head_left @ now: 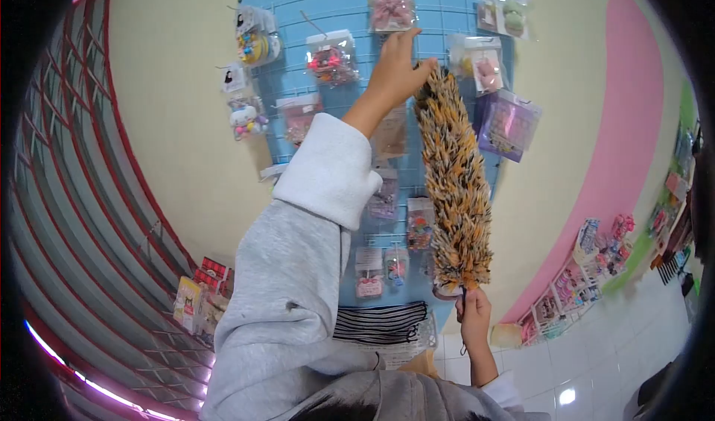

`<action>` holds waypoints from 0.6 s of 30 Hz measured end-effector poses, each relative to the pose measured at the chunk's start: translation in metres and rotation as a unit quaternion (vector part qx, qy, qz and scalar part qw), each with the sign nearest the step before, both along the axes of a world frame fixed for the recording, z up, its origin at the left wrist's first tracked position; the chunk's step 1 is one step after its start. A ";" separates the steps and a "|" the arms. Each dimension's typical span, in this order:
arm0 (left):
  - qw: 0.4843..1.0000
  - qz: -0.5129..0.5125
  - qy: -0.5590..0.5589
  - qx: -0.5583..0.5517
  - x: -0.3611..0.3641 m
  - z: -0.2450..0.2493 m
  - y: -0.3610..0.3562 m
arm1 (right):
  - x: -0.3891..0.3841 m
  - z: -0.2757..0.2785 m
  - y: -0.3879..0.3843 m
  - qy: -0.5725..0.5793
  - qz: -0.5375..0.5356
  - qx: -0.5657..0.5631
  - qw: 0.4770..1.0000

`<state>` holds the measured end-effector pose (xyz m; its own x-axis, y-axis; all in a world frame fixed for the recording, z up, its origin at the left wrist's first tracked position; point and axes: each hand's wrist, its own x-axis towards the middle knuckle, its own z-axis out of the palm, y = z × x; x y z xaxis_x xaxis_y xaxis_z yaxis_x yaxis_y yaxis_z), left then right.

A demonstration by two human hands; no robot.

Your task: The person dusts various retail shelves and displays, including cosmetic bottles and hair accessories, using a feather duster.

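Note:
My left hand [401, 69] is raised to the blue wire grid, its thumb and forefinger apart. The forefinger touches the lower edge of a clear packet with a pink bow [392, 7]. The thumb is beside the tip of a fluffy orange, black and white duster [456, 182]. My right hand [475, 315], lower down, is closed around the duster's dark handle, and the duster stands upright in front of the grid. To its right hang a packet with a pink item [486, 71] and a purple packet [509, 125].
More packets hang on the grid [298, 78], including one with colourful beads [331, 59]. A folding metal shutter [82, 160] stands at the left. Low at the right is a white rack [558, 302] of small goods on the tiled floor [596, 354]. Striped black cloth [380, 323] lies below the grid.

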<state>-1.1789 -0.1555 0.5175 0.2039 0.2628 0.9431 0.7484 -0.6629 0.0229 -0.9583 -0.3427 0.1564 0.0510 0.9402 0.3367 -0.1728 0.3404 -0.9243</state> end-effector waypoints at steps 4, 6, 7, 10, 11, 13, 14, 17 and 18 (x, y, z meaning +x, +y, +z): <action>0.999 -0.007 -0.008 0.032 -0.040 0.006 0.001 | -0.019 0.031 0.018 0.035 0.026 0.046 0.998; 1.000 -0.012 -0.008 0.028 -0.053 0.010 0.007 | -0.026 0.046 0.025 0.037 0.027 0.044 0.998; 0.999 -0.031 -0.018 0.010 -0.056 0.011 0.008 | -0.029 0.054 0.026 0.036 0.026 0.030 0.999; 0.996 -0.068 -0.039 -0.029 -0.057 0.010 0.010 | -0.036 0.066 0.032 0.018 0.012 0.014 1.000; 0.996 -0.069 -0.039 -0.033 -0.055 0.010 0.012 | -0.038 0.068 0.036 0.010 0.006 0.013 1.000; 0.997 -0.058 -0.029 -0.034 -0.052 0.011 0.014 | -0.038 0.057 0.044 0.011 0.024 0.008 1.000; 0.998 -0.048 -0.021 -0.032 -0.051 0.010 0.015 | -0.039 0.051 0.047 0.011 0.033 0.005 0.999; 0.999 -0.022 -0.003 -0.036 -0.049 0.010 0.019 | -0.042 0.044 0.048 0.006 0.012 0.008 1.000; 0.999 -0.012 -0.004 -0.036 -0.047 0.009 0.018 | -0.042 0.044 0.047 0.006 0.013 0.005 1.000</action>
<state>-1.2256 -0.1377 0.5261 0.2028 0.3249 0.9237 0.7316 -0.6773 0.0776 -1.0005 -0.2960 0.2002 0.0302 0.9381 0.3450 -0.1922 0.3442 -0.9190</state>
